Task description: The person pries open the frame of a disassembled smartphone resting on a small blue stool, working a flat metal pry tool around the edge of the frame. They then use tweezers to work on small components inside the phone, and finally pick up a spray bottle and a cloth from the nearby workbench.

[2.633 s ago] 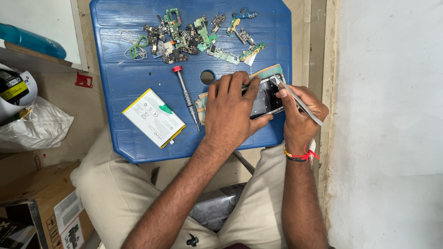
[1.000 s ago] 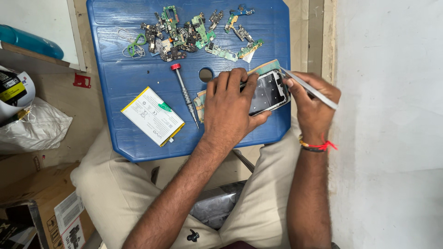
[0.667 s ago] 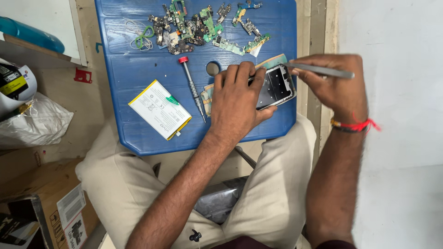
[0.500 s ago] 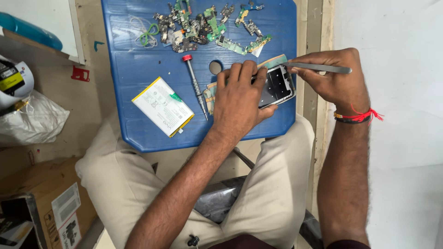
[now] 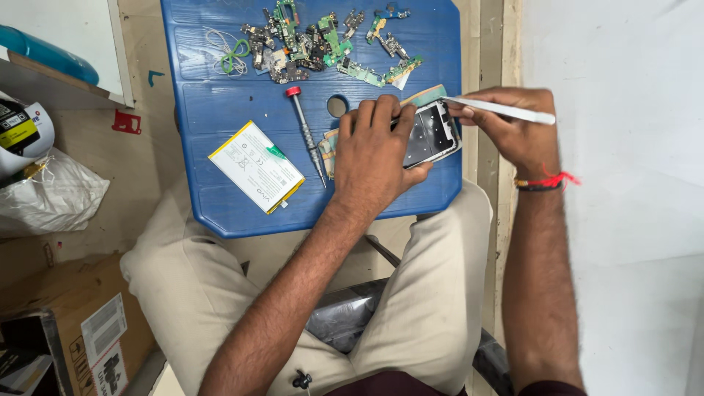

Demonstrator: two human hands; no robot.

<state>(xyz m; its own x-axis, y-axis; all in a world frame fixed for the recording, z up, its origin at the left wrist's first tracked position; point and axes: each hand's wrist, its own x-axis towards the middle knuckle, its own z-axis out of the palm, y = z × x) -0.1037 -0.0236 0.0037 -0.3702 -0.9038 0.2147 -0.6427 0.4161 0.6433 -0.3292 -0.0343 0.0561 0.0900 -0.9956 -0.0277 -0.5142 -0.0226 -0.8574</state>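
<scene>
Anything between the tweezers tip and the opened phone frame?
Nothing visible. The right hand holds the tweezers with the tip at the upper edge of the phone frame; the left hand pins the frame from its left side.

Bright, even light falls from above, with only short soft shadows under the left hand (image 5: 378, 158) and beside the battery (image 5: 256, 166) on the blue stool (image 5: 220, 95). The white wall (image 5: 623, 220) on the right is nearly washed out, and the box (image 5: 66, 323) in the lower left corner sits dimmer. Focus is sharp at the centre; the right hand (image 5: 513, 125) is slightly smeared, and straight edges bow a little near the borders.
</scene>
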